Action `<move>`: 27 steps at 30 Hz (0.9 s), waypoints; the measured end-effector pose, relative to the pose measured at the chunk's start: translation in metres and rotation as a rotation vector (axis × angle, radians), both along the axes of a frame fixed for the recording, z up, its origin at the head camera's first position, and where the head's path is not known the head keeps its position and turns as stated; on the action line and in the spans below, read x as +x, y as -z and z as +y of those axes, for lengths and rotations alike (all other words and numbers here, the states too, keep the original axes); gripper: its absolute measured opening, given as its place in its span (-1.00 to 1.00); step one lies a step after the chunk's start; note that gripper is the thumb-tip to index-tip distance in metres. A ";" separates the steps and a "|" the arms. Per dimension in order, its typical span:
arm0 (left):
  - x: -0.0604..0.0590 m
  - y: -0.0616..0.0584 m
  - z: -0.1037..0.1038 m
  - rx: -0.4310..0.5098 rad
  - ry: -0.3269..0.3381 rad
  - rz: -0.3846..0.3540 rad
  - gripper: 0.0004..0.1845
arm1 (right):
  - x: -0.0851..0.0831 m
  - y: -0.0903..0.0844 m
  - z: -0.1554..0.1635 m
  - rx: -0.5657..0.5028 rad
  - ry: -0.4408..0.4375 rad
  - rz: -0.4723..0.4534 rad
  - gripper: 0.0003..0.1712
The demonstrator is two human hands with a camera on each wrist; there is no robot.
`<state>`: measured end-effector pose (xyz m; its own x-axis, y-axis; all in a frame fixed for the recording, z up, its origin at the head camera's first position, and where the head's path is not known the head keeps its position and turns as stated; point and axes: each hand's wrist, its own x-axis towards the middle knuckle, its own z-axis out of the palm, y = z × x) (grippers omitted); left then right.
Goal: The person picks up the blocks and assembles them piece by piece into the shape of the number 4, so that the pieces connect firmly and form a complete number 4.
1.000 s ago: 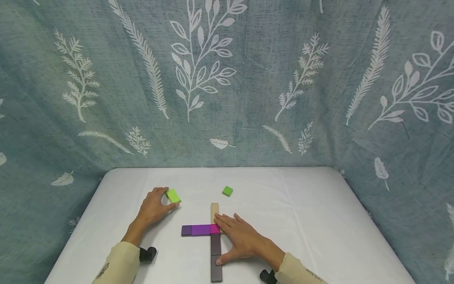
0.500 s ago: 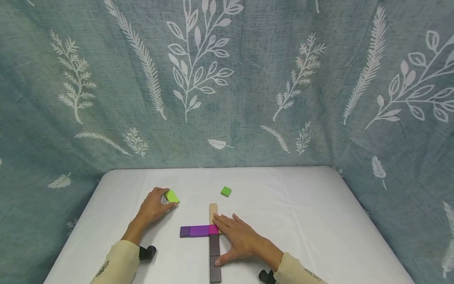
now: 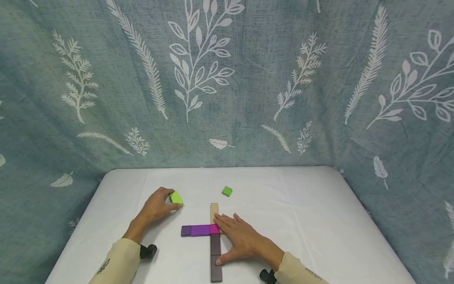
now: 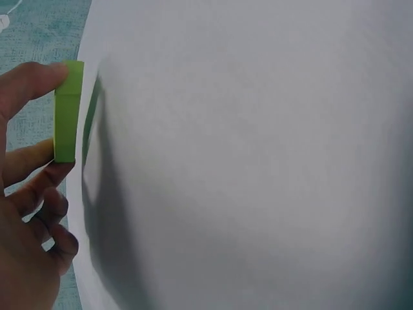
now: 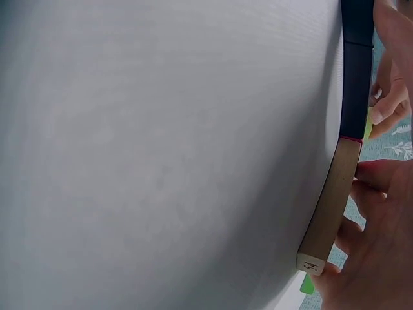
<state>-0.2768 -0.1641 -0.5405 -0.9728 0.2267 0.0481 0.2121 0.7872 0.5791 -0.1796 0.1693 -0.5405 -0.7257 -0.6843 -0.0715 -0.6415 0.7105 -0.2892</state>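
Observation:
My left hand (image 3: 157,205) pinches a light green block (image 4: 68,126) by its two ends, thumb on one and fingertips on the other, close over the table at the back left. Flat blocks form a cross in the middle: a pink square (image 3: 214,228), a purple block (image 3: 200,230) and a dark purple one (image 3: 186,231) on its left, two dark grey blocks (image 3: 215,244) on the near side, a beige block (image 5: 332,200) beyond. My right hand (image 3: 241,238) lies along the cross's right side, fingertips at the beige block and thumb on the nearer dark grey one.
A darker green square block (image 3: 227,191) lies beyond the beige block. Black wrist-worn devices (image 3: 148,251) show beside both sleeves. The white table (image 3: 319,221) ends at a patterned blue-green curtain (image 3: 248,98).
My left hand has shifted slightly right and nearer the cross with the light green block pinched in it. The right hand and the cross stay in place.

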 end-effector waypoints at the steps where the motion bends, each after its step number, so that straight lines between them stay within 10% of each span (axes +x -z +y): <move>1: 0.000 0.000 0.001 0.009 0.013 -0.005 -0.30 | 0.000 0.000 0.000 -0.002 0.002 -0.005 0.47; 27: 0.020 -0.007 0.019 0.056 0.211 -0.070 -0.34 | 0.001 0.000 0.000 0.000 0.010 -0.020 0.47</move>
